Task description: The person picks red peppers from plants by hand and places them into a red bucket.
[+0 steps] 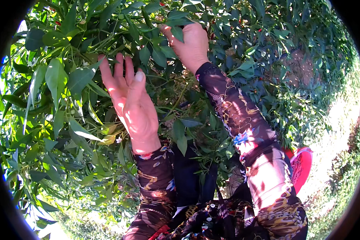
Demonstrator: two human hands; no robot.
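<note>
Leafy chili pepper plants fill the space before me. My left hand is raised among the leaves, palm turned up and fingers apart, with nothing in it. Its fingertips reach under the foliage. Farther up and to the right, my right hand is bent into the plant with its back toward me. A leaf covers part of it, and its fingertips are hidden, so whether it grips anything cannot be seen. A long green chili pepper hangs just left of that hand. Another green chili hangs at the far left.
A red plastic container stands on the right, partly behind my right forearm. Small red chilies show among the leaves. Bare soil lies between plants at the right, and a sunlit grassy strip runs along the right edge.
</note>
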